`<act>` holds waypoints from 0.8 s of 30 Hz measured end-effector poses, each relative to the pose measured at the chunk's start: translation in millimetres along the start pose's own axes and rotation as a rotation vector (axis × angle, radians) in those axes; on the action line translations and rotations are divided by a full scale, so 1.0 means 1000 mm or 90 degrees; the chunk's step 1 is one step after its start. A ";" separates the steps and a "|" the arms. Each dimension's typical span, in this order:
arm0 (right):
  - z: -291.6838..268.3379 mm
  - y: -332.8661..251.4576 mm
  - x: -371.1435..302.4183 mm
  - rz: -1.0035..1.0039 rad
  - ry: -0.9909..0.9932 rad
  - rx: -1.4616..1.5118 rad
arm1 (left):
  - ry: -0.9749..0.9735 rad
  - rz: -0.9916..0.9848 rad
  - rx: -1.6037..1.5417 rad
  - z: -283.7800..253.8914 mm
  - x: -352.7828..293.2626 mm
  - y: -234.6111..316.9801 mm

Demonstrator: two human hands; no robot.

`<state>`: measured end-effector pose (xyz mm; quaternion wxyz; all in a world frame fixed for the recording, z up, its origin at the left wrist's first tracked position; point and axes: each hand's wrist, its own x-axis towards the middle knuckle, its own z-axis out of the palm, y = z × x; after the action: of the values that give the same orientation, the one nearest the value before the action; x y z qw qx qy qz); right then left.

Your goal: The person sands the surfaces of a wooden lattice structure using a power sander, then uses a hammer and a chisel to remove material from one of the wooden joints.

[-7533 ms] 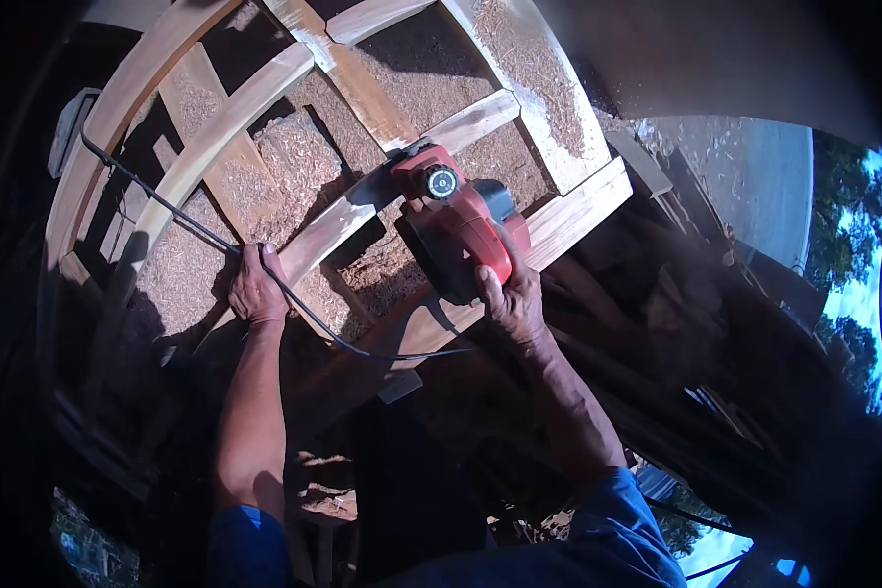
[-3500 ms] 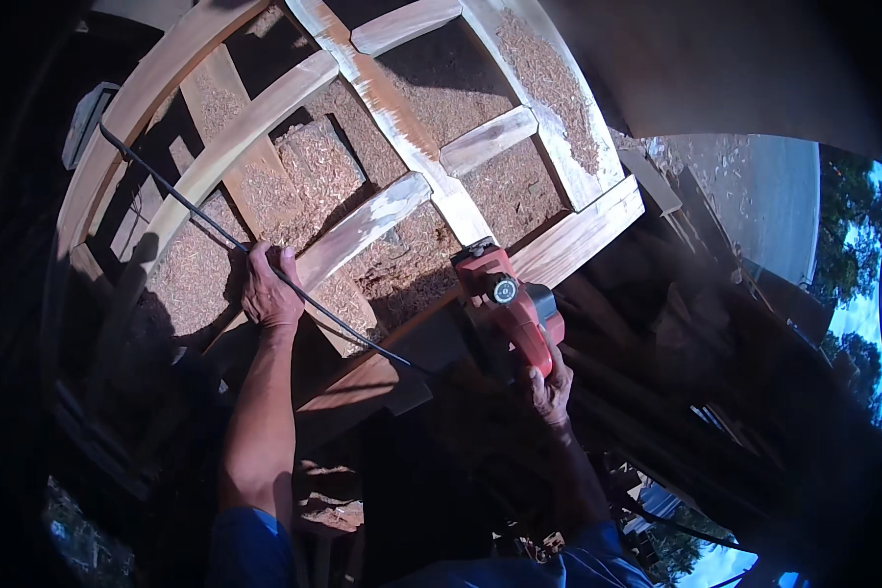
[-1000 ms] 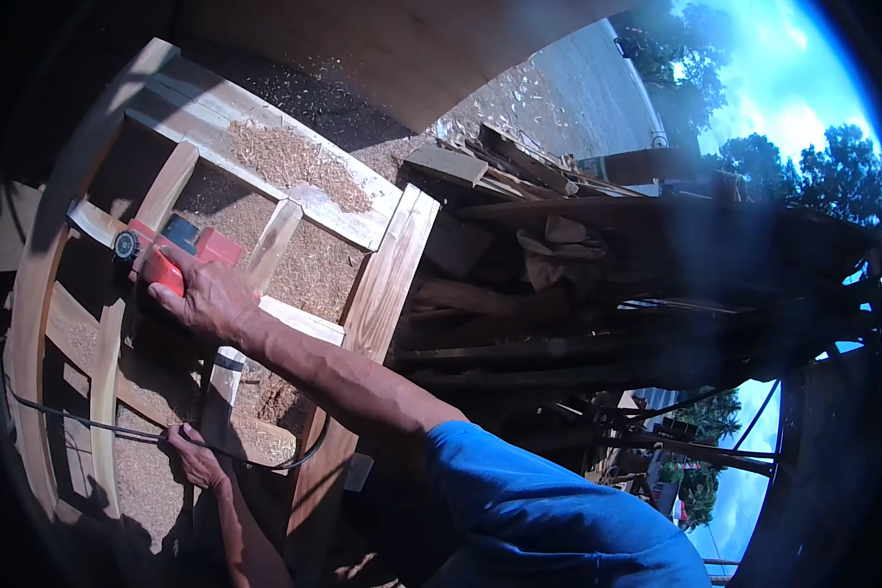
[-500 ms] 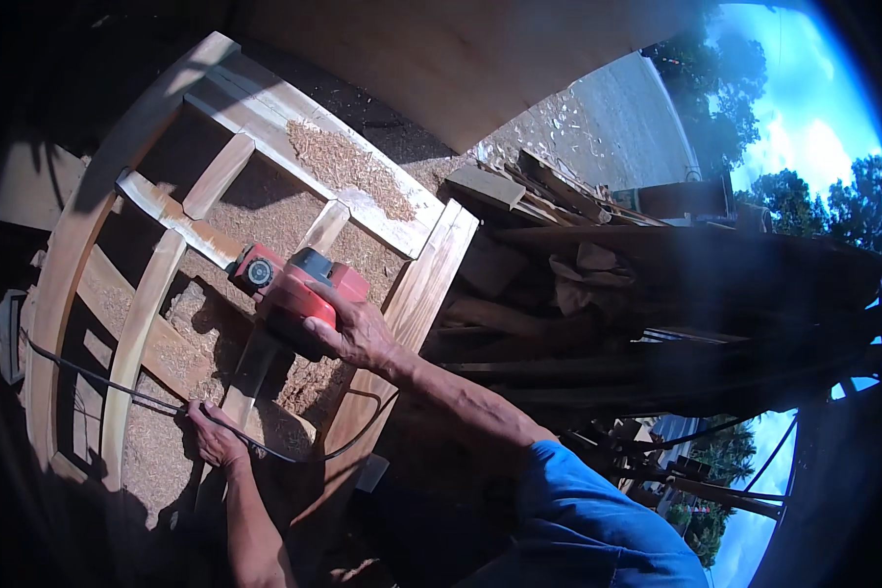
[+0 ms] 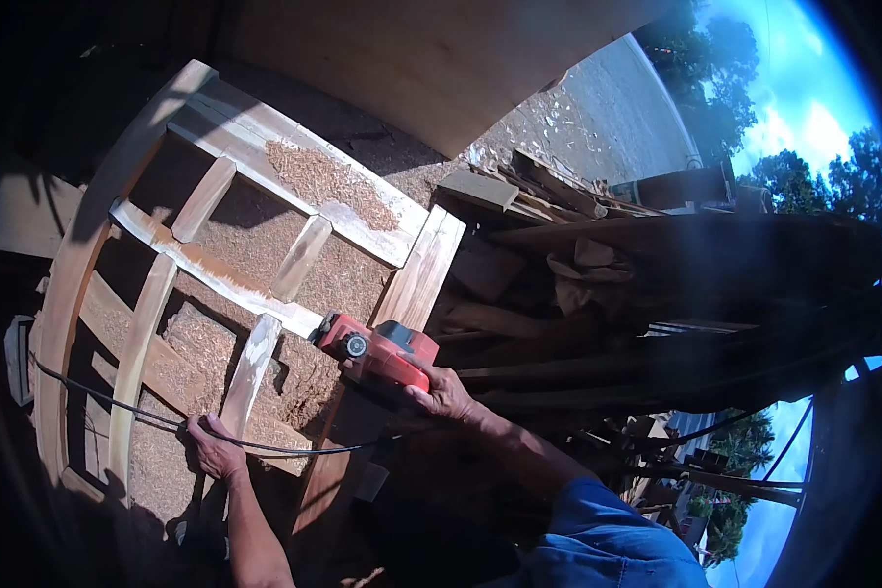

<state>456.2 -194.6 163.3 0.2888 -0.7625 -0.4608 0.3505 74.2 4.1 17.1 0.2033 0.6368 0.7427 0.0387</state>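
1. Planer [image 5: 390,355], a handheld power tool with a red and black housing: positioned at the right end of the pale wooden middle rail [image 5: 216,265], overlapping the straight, broad wooden end rail [image 5: 426,265]. Contact between its sole and the wood could not be confirmed from this angle.
2. Round black dial [image 5: 354,345]: mounted at the forward end of the planer and faced upward.
3. Right hand [image 5: 444,395]: its fingers were wrapped around the red rear handle of the planer. The arm above it wore a short blue fabric sleeve [image 5: 608,534].
4. Left hand [image 5: 218,448]: placed beside the lower part of a pale, straight wooden crosspiece [image 5: 251,372], well apart from the planer. Its fingers were bent; whether they were clenched on wood or only on the cord could not be determined.
5. Thin black power cord [image 5: 304,452]: ran from the curved brown outer rail [image 5: 64,323] at the left, across the left hand, then rightward to the shadow below the planer.
6. Middle rail surface: pale at both ends, with a brown stretch between.
7. Loose tan wood shavings [image 5: 328,181]: heaped on the wide pale board [image 5: 235,125] along the frame's upper side. More shavings covered the surface visible through the openings.
8. Surroundings: a dark stack of timber [image 5: 657,294] lay to the right; a flat brown panel [image 5: 412,69] extended across the top.
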 end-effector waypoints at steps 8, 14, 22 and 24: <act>0.019 -0.038 0.055 -0.018 -0.027 -0.051 | 0.010 -0.003 0.019 -0.008 -0.002 0.007; 0.043 -0.062 0.099 -0.045 -0.027 -0.084 | -0.011 -0.022 0.007 -0.011 -0.002 0.013; 0.071 -0.121 0.162 -0.033 -0.035 -0.111 | -0.035 -0.046 0.007 -0.011 0.001 0.008; 0.078 -0.128 0.173 -0.034 -0.019 -0.129 | -0.042 -0.042 0.013 -0.009 0.000 0.013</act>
<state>386.9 23.7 169.3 0.2130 -0.7699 -0.5182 0.3055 83.0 8.2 29.6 0.2224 0.6149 0.7566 0.0036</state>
